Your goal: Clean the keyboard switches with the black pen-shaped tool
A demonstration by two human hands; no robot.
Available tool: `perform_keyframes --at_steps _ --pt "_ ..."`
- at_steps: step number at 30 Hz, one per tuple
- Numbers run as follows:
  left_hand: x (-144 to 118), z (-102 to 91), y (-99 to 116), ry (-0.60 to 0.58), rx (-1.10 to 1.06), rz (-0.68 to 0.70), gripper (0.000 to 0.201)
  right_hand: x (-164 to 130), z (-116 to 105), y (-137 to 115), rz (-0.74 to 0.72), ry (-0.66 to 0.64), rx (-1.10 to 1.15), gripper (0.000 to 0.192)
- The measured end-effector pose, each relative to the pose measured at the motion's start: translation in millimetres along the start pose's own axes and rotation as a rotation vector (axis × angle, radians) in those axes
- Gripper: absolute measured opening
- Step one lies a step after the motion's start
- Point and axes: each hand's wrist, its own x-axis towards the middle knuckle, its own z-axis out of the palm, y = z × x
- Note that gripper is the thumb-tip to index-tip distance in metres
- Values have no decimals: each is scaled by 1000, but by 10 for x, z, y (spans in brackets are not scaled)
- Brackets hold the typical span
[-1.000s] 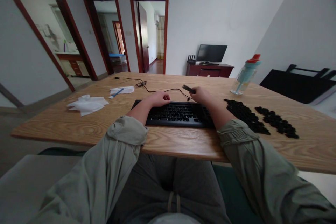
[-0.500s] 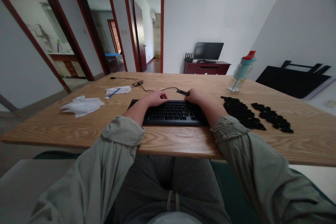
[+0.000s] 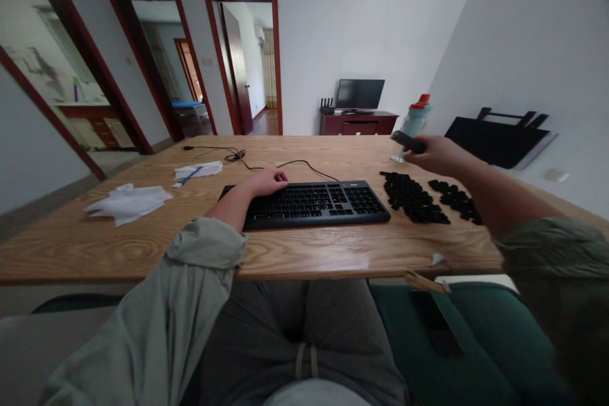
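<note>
Indoors, wooden table (image 3: 309, 254) under keyboard (image 3: 314, 203), left hand (image 3: 266, 182) loose atop; right hand (image 3: 435, 153) grasping dark tool (image 3: 408, 142).

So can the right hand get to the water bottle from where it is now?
Probably yes. The right hand hangs above the table right beside the water bottle, with nothing between them. But it already grips a small dark object, so its fingers are not free to close on the bottle.

Head camera, forward-down over table (image 3: 333, 247), near.
</note>
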Motion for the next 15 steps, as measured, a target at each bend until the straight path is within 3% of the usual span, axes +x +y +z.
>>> perform_keyframes --at_steps 4,6,9,12,15 --pt "-15 -78 -36 31 3 -26 32 -204 -399 1006 313 -23 -27 14" --pt "-27 -137 -69 58 5 -45 33 -359 -484 1497 436 -40 21 11" --pt "-57 -235 -152 97 -19 -68 35 -587 -505 2085 499 -96 53 18" --pt "-107 -330 -272 115 -65 -102 34 -722 -470 2397 501 -187 68 22" --pt "-179 -413 -412 154 -59 -166 35 -747 -426 2417 454 -284 63 22"
